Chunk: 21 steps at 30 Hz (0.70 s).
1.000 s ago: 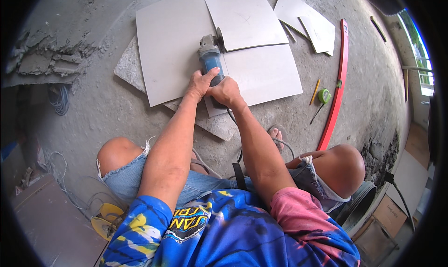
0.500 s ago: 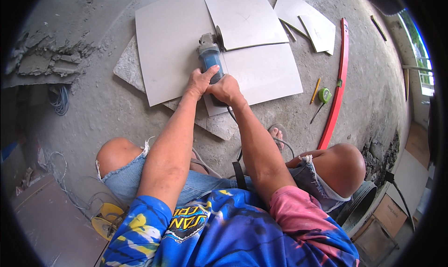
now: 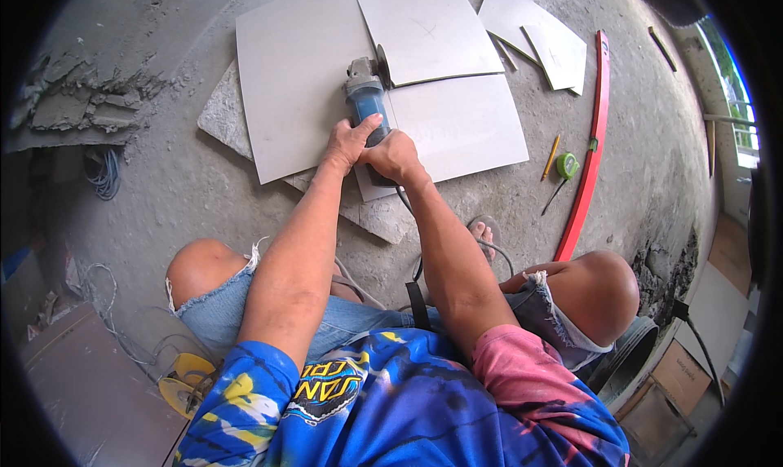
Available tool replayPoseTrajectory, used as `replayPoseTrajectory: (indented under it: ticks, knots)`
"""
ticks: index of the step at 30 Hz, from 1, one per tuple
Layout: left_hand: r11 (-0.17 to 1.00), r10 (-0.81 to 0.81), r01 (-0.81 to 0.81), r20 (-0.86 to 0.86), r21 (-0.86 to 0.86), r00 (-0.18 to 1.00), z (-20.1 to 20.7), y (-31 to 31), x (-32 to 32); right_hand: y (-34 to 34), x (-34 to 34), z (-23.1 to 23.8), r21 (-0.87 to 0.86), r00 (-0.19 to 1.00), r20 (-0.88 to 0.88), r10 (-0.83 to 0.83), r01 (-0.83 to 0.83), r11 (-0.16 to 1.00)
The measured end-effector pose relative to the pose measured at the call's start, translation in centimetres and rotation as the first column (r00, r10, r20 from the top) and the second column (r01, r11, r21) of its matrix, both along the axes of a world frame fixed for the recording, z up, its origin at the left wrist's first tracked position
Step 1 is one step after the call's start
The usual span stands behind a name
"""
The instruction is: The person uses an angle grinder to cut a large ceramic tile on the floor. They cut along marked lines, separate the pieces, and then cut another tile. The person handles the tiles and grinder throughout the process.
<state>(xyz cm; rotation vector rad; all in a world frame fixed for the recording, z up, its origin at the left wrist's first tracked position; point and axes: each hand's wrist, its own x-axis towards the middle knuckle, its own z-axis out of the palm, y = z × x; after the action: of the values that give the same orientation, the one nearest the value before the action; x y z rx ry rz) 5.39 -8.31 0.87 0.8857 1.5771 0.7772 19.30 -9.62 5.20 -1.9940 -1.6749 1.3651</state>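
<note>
Both hands grip a blue angle grinder with a grey metal head, over pale floor tiles. My left hand is closed round the side of its body, thumb on top. Behind it, my right hand wraps the rear of the body, and a dark cord trails from there toward my legs. The grinder's thin upright disc stands at the edge where the left tile meets the upper tile. Below that lies another tile piece. Whether the disc touches the tile or spins, I cannot tell.
A rough slab lies beneath the tiles. Right of them are tile offcuts, a yellow pencil, a green tape measure and a long red level. Coiled cable and a yellow spool sit at the left.
Almost nothing differs. Both hands keep the same hold on the grinder, and the whole view has shifted very slightly.
</note>
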Motion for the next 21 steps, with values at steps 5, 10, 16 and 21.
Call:
replayPoseTrajectory:
  ticks: [5, 10, 16, 21]
  knots:
    - [1.000, 0.003, -0.003, 0.030, -0.005, 1.000, 0.7, -0.2, 0.4, -0.1, 0.3, 0.2, -0.013, 1.000, -0.007, -0.001, 0.001, 1.000]
    - [0.999, -0.023, 0.023, 0.015, -0.023, 1.000, 0.2, -0.1, 0.1, -0.1, 0.2, 0.4, -0.006, 1.000, 0.014, -0.002, 0.002, 1.000]
    - [1.000, 0.016, -0.016, 0.009, -0.002, 1.000, 0.0, -0.4, 0.0, -0.2, 0.0, 1.0, -0.022, 1.000, -0.004, 0.001, -0.001, 1.000]
    - [1.000, 0.004, -0.004, 0.022, 0.003, 1.000, 0.6, -0.3, 0.4, -0.1, 0.3, 0.3, -0.009, 1.000, 0.003, 0.006, -0.006, 1.000]
